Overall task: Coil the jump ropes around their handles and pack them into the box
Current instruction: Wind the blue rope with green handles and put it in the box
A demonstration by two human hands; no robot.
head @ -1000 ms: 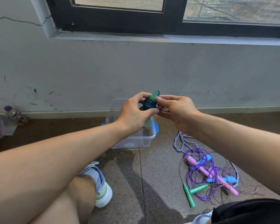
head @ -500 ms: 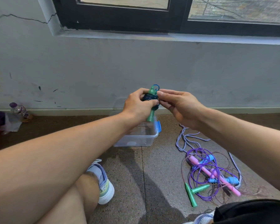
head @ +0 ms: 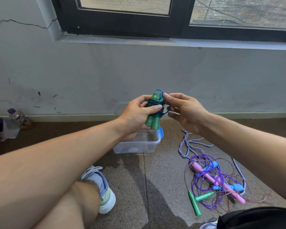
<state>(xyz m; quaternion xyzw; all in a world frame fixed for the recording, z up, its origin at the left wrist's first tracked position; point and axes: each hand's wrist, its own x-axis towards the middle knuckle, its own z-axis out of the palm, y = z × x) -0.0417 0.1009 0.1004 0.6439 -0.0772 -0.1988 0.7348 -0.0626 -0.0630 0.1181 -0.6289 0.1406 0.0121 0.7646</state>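
My left hand (head: 137,113) grips two green handles (head: 153,122) held side by side, with a dark blue rope (head: 155,104) coiled tightly round them. My right hand (head: 186,111) pinches the loose end of that rope beside the coil. Both hands are above the clear plastic box (head: 139,146) with blue clips, which stands on the floor by the wall. To the right on the floor lies a tangled pile of jump ropes (head: 211,182): a purple rope, pink handles, blue handles, green handles and a blue-and-white braided rope (head: 190,144).
A grey wall with a dark window frame (head: 125,23) runs behind the box. A plastic bottle (head: 19,117) lies far left by the wall. My sneaker (head: 101,189) and knee are at the lower left, black fabric (head: 257,219) at the lower right.
The handle bundle has risen slightly and turned more upright, showing both green handle ends. My right hand has shifted from the top of the coil to the rope end at its side.
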